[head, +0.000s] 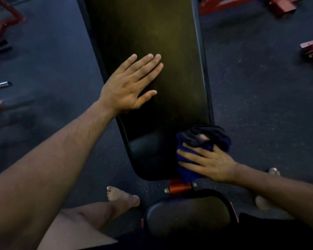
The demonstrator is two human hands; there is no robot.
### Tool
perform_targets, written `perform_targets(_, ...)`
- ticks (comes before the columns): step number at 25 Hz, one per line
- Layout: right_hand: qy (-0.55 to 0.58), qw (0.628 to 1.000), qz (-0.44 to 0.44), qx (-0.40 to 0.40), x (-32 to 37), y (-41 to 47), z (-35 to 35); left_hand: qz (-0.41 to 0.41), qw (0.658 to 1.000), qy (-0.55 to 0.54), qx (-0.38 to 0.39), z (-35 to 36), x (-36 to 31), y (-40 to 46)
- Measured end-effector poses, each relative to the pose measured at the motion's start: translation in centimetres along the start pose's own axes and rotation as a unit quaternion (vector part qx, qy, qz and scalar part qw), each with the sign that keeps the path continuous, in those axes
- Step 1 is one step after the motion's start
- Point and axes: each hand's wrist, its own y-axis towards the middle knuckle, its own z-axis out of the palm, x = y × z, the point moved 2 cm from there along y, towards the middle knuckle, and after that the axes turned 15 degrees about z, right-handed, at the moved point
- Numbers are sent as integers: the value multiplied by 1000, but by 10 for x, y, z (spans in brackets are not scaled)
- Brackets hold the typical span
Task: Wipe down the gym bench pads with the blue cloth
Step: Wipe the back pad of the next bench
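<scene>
The right hand (209,164) presses a bunched blue cloth (193,154) against the lower right edge of the long back pad (152,42), fingers curled into it. The left hand (132,83) lies flat and released on the pad, likely steadying it. The seat pad (186,215) sits nearer, untouched.

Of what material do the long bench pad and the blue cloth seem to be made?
Long bench pad: probably vinyl or leather-like upholstery over padding; it is black and smooth with a dull sheen and rounded edges. Blue cloth: a soft woven or knit fabric, matte, bunched into folds under the right hand. The exact fibre cannot be told.
</scene>
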Motion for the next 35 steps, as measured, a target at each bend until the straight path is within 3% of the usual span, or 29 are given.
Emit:
perform_targets(2,4,999,-31,-29,44,48,6,1,1000,4,-16,1,0,-1)
perform_targets(6,6,996,-92,21,90,117,5,12,1000,5,-15,-6,3,1)
perform_targets(12,-63,990,-115,51,-26,7,-23,7,1000,-1,-6,-6,2,2)
perform_targets(15,-65,987,-119,91,-48,9,-30,1,1000,-2,5,-10,0,3)
perform_targets(18,-39,987,-150,46,7,35,-8,-1,1000,-4,15,-7,1,2)
perform_targets(21,-7,975,-209,75,77,64,20,-10,1000,8,11,-3,-2,2)
perform_targets(24,65,968,-225,87,86,61,19,-24,999,20,25,-5,-6,3)
perform_targets(26,120,968,-182,121,50,40,8,-23,999,-2,47,-6,-5,9)
perform_targets(29,66,984,-102,128,-13,4,-12,-42,997,15,61,-9,-10,6)
perform_targets(32,68,983,114,128,-39,-7,-56,-31,996,11,80,-13,-11,7)
perform_targets(35,152,936,293,122,-21,21,-79,-28,996,0,86,-17,-9,10)
